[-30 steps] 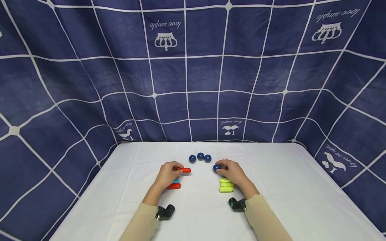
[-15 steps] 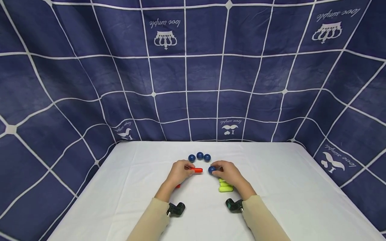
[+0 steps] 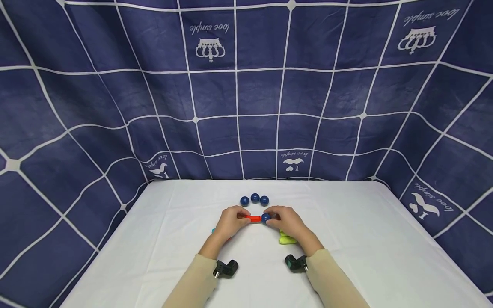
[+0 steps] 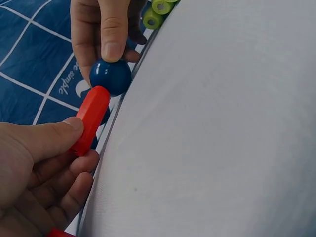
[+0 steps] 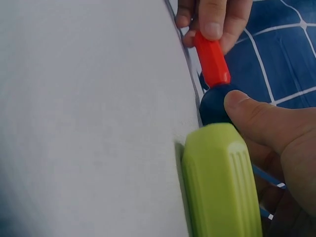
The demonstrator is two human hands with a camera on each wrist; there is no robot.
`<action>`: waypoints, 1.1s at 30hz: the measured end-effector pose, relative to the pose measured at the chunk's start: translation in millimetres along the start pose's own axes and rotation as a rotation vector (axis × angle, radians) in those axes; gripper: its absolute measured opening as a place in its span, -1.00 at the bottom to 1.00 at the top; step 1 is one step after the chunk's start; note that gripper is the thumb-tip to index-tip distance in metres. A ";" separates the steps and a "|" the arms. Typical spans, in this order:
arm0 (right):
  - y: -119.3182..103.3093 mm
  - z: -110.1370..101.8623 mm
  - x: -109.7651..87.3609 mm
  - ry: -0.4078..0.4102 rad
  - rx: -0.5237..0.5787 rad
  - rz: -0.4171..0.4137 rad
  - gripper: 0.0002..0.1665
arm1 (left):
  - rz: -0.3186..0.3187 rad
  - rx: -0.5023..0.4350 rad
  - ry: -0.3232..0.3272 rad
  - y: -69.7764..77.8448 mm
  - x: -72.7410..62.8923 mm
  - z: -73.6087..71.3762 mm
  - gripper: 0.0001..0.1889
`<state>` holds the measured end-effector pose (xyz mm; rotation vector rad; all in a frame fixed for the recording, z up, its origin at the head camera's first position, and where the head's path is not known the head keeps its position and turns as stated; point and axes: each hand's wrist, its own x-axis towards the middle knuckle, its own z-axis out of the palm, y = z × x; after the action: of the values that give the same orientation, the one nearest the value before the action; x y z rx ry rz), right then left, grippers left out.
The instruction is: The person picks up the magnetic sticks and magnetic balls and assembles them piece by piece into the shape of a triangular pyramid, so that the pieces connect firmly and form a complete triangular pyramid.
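My left hand (image 3: 231, 222) pinches a red faceted rod (image 3: 254, 219) between thumb and fingers. A shiny dark blue ball (image 3: 265, 218) is pinched by my right hand (image 3: 288, 221). In the left wrist view, the free end of the red rod (image 4: 93, 118) meets the blue ball (image 4: 109, 76). The right wrist view has the same contact, with the red rod (image 5: 212, 61) against the ball (image 5: 214, 106) beside my thumb. Both hands are near the middle of the white table, just above or on its surface; I cannot tell which.
Behind the hands sit three more blue balls (image 3: 255, 197). Yellow-green rods (image 3: 287, 240) lie by my right wrist, partly hidden. Under my left forearm, a light blue rod (image 3: 213, 230) and a red rod (image 3: 229, 239) peek out. A dark blue curtain (image 3: 258, 94) surrounds the white table (image 3: 346, 239).
My left hand has carried the red rod rightward and my right hand has brought the ball leftward. The gap between rod and ball has closed, and they now touch.
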<state>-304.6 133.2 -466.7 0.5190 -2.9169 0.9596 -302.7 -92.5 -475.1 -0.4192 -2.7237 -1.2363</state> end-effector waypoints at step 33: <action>28.1 -40.3 -14.6 -0.176 0.083 0.004 -0.85 | 0.038 0.155 -0.021 -9.3 -8.1 -5.0 -0.83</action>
<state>-302.9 182.3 -452.0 0.6325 -3.0422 1.0936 -297.8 -103.8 -480.3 -0.4666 -2.7898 -1.0083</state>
